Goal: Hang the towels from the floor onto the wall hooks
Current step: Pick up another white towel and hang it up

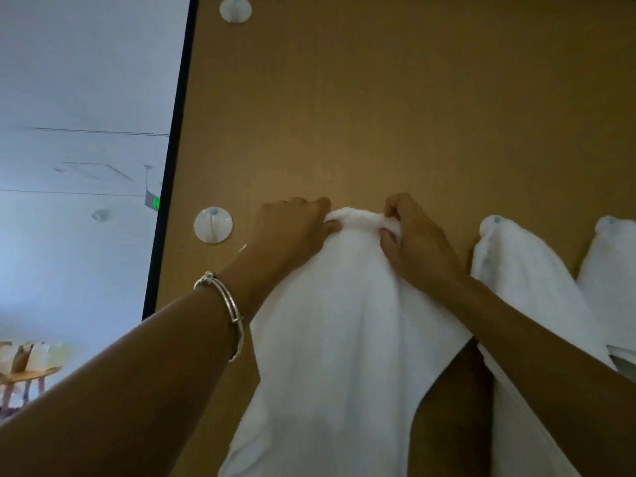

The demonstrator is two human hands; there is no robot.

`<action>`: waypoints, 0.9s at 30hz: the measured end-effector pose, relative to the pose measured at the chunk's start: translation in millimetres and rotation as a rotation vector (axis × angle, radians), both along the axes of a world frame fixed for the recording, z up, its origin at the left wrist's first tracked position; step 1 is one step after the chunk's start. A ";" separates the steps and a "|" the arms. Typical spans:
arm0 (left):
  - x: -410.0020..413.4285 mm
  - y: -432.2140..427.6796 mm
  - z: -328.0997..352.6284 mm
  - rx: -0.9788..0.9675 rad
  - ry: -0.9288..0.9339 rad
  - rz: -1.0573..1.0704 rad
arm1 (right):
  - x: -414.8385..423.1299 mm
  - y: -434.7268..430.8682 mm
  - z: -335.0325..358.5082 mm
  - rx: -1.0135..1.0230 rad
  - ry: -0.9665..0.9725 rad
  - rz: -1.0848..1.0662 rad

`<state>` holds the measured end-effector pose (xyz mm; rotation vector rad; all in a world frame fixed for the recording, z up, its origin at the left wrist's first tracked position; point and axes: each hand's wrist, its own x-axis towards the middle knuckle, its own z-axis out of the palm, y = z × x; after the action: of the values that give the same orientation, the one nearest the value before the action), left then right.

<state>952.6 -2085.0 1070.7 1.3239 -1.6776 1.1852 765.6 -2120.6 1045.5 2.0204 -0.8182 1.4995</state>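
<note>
Setting: a person faces a tan wooden wall panel [378,115] fitted with round white hooks; both bare arms reach up to it.
Towel in hand: a white towel [344,321] is bunched at its top edge against the panel and drapes straight down between the arms. The hook under the bunch is hidden, so I cannot tell whether the cloth has caught on it.
Left hand: the left hand [292,225] pinches the left side of the bunch, fingers curled round the cloth. A silver bracelet [227,304] sits on that wrist.
Right hand: the right hand [409,235] pinches the right side, clamped on the cloth the same way.
Why held so: gripping either side likely keeps the gathered fold centred over the hook.
Hung towels: a second towel [526,270] and a third towel [612,270] hang from hooks to the right.
Free hooks: an empty hook [213,224] sits just left of the left hand; an upper hook [235,8] sits well above.
Floor: out of view.
</note>
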 end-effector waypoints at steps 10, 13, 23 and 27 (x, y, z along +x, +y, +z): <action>-6.9 -52.4 8.4 -0.218 0.175 -0.313 | 10.1 -40.1 28.6 -0.112 -0.008 0.007; -4.9 -58.4 6.6 -0.340 0.058 -0.324 | 10.7 -40.7 29.5 -0.094 -0.029 0.007; 6.4 -67.9 -18.4 -0.390 -0.061 -0.443 | 12.2 -38.6 9.7 0.047 -0.168 0.197; 1.1 -64.1 -25.5 -0.313 0.037 -0.499 | 16.2 -31.2 1.1 0.145 -0.214 0.313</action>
<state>953.7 -2149.0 1045.2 0.6781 -1.5900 1.0564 781.8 -2151.9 1046.6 2.1997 -0.7354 1.9060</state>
